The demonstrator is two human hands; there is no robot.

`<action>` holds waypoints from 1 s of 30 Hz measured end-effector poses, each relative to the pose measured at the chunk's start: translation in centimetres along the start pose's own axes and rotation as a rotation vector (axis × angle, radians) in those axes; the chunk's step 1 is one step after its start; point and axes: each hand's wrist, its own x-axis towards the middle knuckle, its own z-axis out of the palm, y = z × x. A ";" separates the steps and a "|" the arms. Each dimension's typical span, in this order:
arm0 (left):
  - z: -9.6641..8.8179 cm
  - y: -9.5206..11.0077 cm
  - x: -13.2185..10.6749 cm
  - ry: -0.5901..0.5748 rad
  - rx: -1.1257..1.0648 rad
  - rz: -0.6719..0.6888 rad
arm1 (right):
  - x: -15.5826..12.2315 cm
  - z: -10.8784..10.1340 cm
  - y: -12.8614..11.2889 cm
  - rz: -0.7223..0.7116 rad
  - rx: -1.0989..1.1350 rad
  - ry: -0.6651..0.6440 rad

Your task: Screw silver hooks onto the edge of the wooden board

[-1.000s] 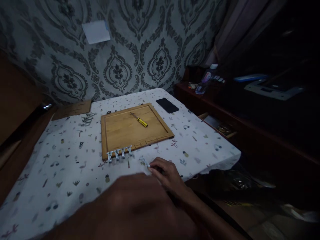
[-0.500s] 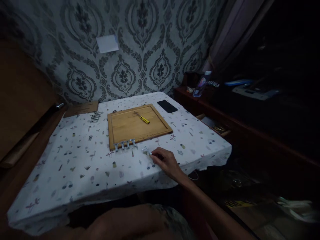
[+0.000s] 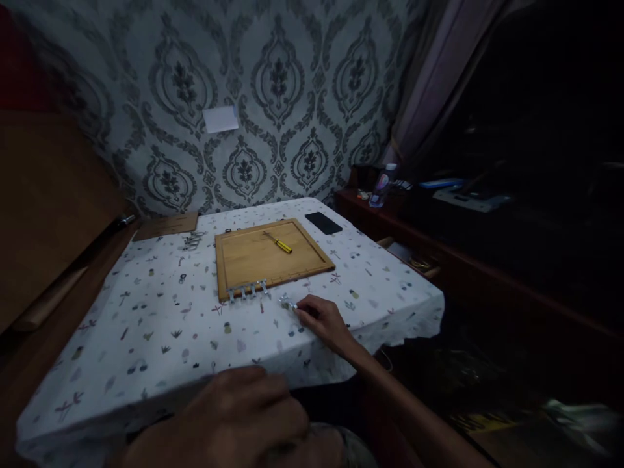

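Between the thumb and fingers of my right hand (image 3: 324, 318) is one end of a silvery metal hinge (image 3: 286, 301), just above or on the tablecloth. Left of it, several similar metal hinges (image 3: 252, 290) line the front edge of a wooden panel (image 3: 253, 270) with a grooved border. A screwdriver (image 3: 283, 246) with a yellow handle lies on this panel. Close to the camera, low in the picture, my left hand (image 3: 238, 416) looks blurred, its fingers curled; whatever may be inside them is hidden.
A patterned white cloth covers the table (image 3: 160, 312). Toward the back lie a dark phone (image 3: 324, 223), a brown cardboard piece (image 3: 168, 226) and more metal pieces (image 3: 194, 240). Beyond the right edge are an open drawer (image 3: 414, 257) and a bottle (image 3: 383, 186).
My left hand has risen further into view at the bottom. The camera view has shifted, with the table appearing slightly lower. My right hand keeps its pinch on the hinge at nearly the same spot.
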 end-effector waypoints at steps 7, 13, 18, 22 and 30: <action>3.1 -5.2 -1.4 0.052 -0.030 -0.132 | 0.0 0.2 0.2 0.031 0.009 0.014; 5.9 -12.3 -2.5 0.238 -0.165 -0.525 | 0.1 0.2 0.1 0.041 0.007 0.016; 7.5 -16.2 -2.0 0.299 -0.170 -0.610 | 0.0 0.1 0.1 0.066 0.024 0.024; 8.9 -18.2 -0.7 0.298 -0.193 -0.616 | 0.1 0.1 0.0 0.094 0.052 0.026; 10.0 -21.5 2.2 0.193 -0.320 -0.576 | 0.4 -0.1 -0.5 0.204 0.168 -0.003</action>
